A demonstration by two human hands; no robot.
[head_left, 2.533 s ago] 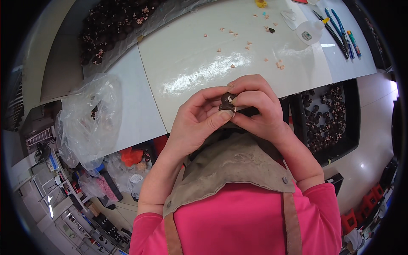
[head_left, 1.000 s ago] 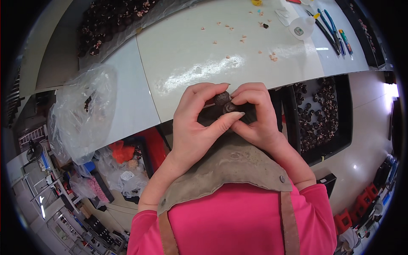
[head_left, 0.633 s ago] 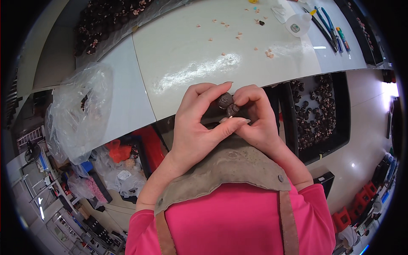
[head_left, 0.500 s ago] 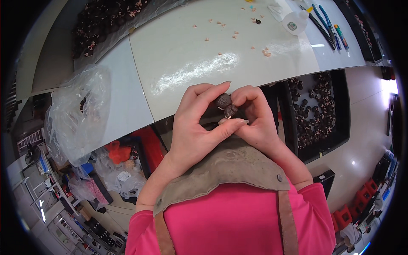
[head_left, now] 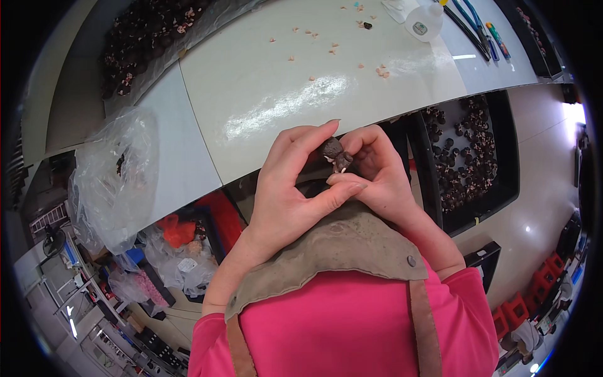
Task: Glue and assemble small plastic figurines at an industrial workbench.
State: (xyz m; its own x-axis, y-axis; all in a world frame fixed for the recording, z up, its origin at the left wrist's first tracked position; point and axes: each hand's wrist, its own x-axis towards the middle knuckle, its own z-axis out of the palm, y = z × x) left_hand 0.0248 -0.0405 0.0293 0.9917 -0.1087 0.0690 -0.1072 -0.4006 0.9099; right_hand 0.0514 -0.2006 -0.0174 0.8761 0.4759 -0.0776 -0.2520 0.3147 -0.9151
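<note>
A small dark brown figurine [head_left: 342,161], with a rounded upper part and a few pale bits on it, is between my two hands over the table's near edge. My left hand [head_left: 290,176] curves round its left side, index finger above and thumb reaching below. On the other side, my right hand [head_left: 378,173] pinches the figurine's lower part between bent fingers and thumb. Part of the piece is covered by my fingertips.
Pale scraps [head_left: 334,47] lie on the white table [head_left: 251,81], with a white bottle [head_left: 423,24] and pliers [head_left: 476,28] farther right. Dark pieces fill a black tray [head_left: 510,157] at right and a heap [head_left: 144,50] at far left. A clear plastic bag [head_left: 116,169] hangs over the left edge.
The figurine has turned slightly in my fingers, showing more of its lower part. Both hands keep their hold. The table and its contents have shifted a little up and left in view.
</note>
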